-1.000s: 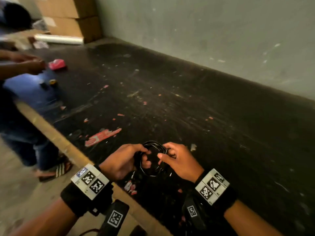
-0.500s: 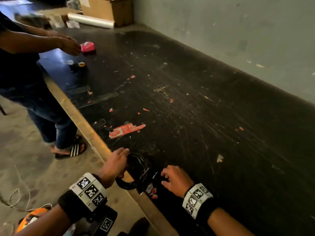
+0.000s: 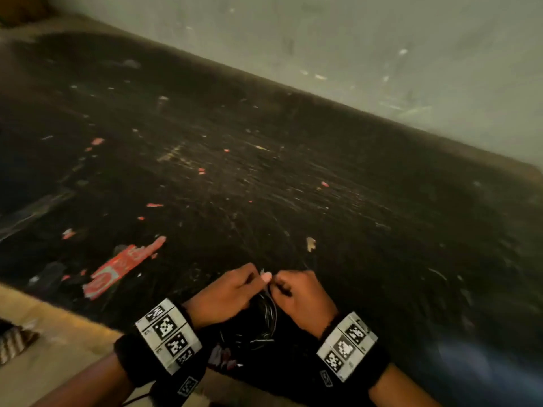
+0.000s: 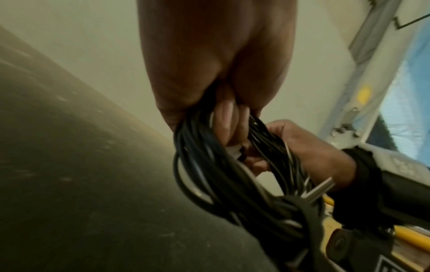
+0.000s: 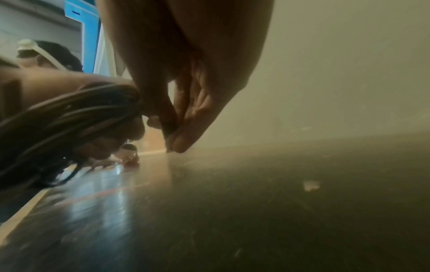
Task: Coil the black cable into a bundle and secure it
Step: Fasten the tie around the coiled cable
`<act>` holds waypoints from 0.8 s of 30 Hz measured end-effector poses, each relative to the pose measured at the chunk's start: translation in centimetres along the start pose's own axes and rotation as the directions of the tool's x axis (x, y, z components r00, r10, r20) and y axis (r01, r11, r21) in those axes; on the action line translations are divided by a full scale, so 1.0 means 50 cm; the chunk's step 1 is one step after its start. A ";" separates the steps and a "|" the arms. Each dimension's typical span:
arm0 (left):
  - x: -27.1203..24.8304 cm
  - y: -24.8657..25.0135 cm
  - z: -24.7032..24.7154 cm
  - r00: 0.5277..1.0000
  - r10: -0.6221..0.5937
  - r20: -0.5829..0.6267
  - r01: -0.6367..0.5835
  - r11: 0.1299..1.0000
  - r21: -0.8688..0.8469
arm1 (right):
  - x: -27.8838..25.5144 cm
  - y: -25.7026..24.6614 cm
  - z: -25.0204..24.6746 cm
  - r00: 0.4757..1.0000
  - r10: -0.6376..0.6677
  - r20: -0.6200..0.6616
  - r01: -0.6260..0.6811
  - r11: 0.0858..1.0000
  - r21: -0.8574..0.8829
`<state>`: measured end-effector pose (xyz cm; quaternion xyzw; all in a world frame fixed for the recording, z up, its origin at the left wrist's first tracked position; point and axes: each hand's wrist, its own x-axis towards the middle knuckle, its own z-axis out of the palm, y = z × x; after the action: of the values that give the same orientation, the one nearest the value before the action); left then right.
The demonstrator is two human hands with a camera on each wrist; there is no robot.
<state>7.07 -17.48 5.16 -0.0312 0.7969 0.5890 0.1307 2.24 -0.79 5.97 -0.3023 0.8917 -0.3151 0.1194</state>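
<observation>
The black cable (image 3: 269, 315) is a multi-loop coil hanging between my wrists, just above the near part of the black table (image 3: 323, 201). My left hand (image 3: 229, 292) grips the top of the coil, its fingers (image 4: 223, 119) curled round the strands (image 4: 232, 184). A metal-pronged plug (image 4: 321, 187) sticks out of the coil's lower part. My right hand (image 3: 299, 292) meets the left at the coil's top, with thumb and fingers (image 5: 181, 119) pinched on a thin strip. A white tie (image 5: 46, 55) shows beyond the coil (image 5: 69, 117). How the tie runs round the strands is hidden.
The scratched tabletop carries small red scraps and a larger red paper scrap (image 3: 123, 262) to my left. A grey wall (image 3: 382, 54) bounds the far side. The pale wooden front edge (image 3: 58, 318) runs below my left wrist.
My right hand has come up from the table near the edge and joined the left at the coil's top. The coil has moved from beyond the edge to over the table. My view has swung right.
</observation>
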 end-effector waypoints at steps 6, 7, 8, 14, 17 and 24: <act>0.064 0.063 0.062 0.936 0.285 0.206 -0.316 0.939 0.139 | -0.077 0.005 -0.097 0.986 0.027 -0.166 -0.036 0.998 -0.050; 0.069 0.069 0.070 0.921 0.314 0.232 -0.352 0.925 0.146 | -0.086 0.006 -0.109 0.988 0.023 -0.153 -0.037 0.995 -0.092; 0.073 0.075 0.078 0.906 0.336 0.257 -0.383 0.909 0.163 | -0.094 0.006 -0.121 0.991 0.024 -0.128 -0.042 0.989 -0.139; 0.084 0.122 0.119 0.806 0.545 0.230 -0.590 0.764 0.261 | -0.105 0.004 -0.166 0.915 0.256 -0.312 -0.263 0.965 0.018; 0.086 0.137 0.123 0.751 0.630 0.200 -0.657 0.681 0.322 | -0.084 0.011 -0.177 0.793 0.538 -0.287 -0.379 0.803 0.459; 0.105 0.149 0.092 0.652 0.747 0.127 -0.718 0.555 0.420 | -0.027 -0.007 -0.183 0.753 0.527 -0.393 -0.389 0.839 0.380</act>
<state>1.29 -10.32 9.58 0.3135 0.8507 0.3949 -0.1487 -0.21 4.31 13.31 0.0359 0.8867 -0.4609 0.0082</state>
